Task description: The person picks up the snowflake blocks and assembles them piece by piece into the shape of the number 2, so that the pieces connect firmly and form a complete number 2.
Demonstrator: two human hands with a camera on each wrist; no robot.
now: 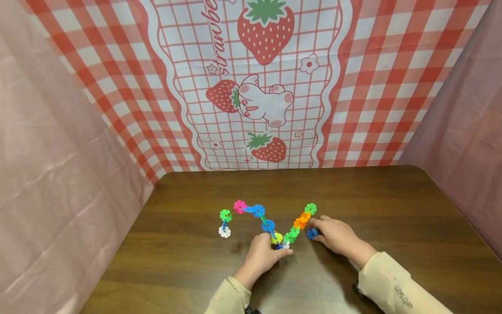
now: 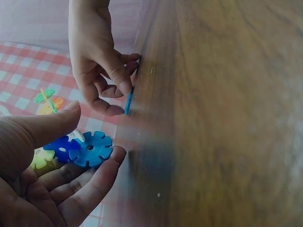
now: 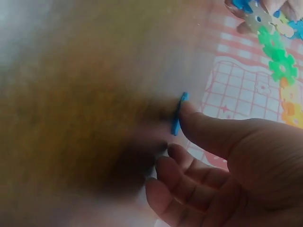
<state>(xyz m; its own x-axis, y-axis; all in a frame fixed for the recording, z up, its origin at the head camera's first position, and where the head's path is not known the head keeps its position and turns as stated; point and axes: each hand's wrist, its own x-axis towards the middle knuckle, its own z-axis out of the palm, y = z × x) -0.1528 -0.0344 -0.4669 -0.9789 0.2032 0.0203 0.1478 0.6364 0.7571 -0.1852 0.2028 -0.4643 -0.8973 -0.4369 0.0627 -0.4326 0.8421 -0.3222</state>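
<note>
Two hands busy: left hand grips the chain, right hand pinches a blue disc edge-on; it may skid away.

Dark wooden desk, rounded corners. Red-and-white gingham strawberry cloth hangs behind it. Pink fabric drapes both sides. Light soft, even.
</note>
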